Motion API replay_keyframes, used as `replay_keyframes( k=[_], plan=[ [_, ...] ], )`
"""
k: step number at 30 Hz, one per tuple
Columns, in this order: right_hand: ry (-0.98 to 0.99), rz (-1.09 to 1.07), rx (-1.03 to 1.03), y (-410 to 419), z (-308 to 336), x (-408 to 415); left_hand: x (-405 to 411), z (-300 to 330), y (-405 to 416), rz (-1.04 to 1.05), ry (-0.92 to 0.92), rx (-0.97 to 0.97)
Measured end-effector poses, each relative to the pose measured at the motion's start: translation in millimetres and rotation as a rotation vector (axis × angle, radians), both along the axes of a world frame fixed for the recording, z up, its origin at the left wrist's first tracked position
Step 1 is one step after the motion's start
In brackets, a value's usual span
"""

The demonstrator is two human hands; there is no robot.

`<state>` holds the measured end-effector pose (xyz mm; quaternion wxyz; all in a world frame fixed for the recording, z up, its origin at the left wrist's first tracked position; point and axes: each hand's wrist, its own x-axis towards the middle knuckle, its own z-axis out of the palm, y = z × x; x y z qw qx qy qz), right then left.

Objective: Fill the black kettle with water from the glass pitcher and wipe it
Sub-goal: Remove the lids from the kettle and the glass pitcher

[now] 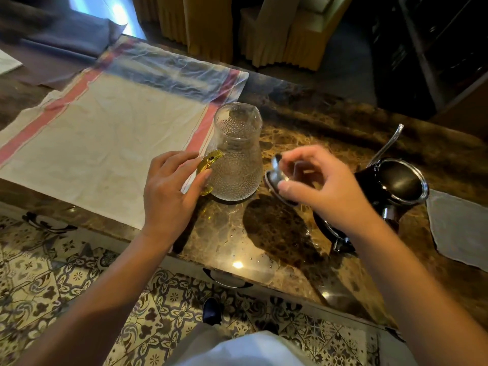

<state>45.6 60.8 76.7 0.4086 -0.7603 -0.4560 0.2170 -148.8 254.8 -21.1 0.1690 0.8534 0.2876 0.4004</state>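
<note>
A textured glass pitcher [235, 154] with a yellow handle stands upright on the brown marble table [277, 233]. My left hand [169, 191] rests at that handle, thumb and fingers around it. My right hand [314, 178] holds the kettle's round metal lid [276, 175] tilted above the table, just right of the pitcher. The black kettle [396, 186] sits open behind my right hand, its thin curved spout [390, 141] pointing away and its handle toward me, partly hidden by my wrist.
A large cream cloth with red stripes [111, 143] covers the table's left part, touching the pitcher's base. A small grey cloth [459, 228] lies right of the kettle. Water drops spot the near table edge. Covered chairs stand beyond the table.
</note>
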Motion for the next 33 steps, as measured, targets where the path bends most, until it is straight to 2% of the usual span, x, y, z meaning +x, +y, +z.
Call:
replay_keyframes(
  k=[7,11,25,30,33],
  plan=[
    [-0.291,0.032,-0.187,-2.2,-61.6,-35.3,-0.7,2.7,-1.1,0.003,0.009,-0.015],
    [-0.375,0.102,-0.252,-3.0,-83.4,-50.7,-0.7,3.1,-1.9,-0.003,0.013,-0.027],
    [-0.49,0.151,-0.278,-4.9,-110.6,-65.4,0.7,-0.8,-5.3,0.003,-0.033,-0.062],
    [-0.5,0.159,-0.292,-4.2,-111.6,-64.8,0.6,4.2,-7.9,0.0,-0.008,-0.069],
    [-0.432,0.214,-0.323,-6.6,-104.2,-60.2,0.6,5.8,-8.7,-0.014,-0.014,-0.091]
  ],
)
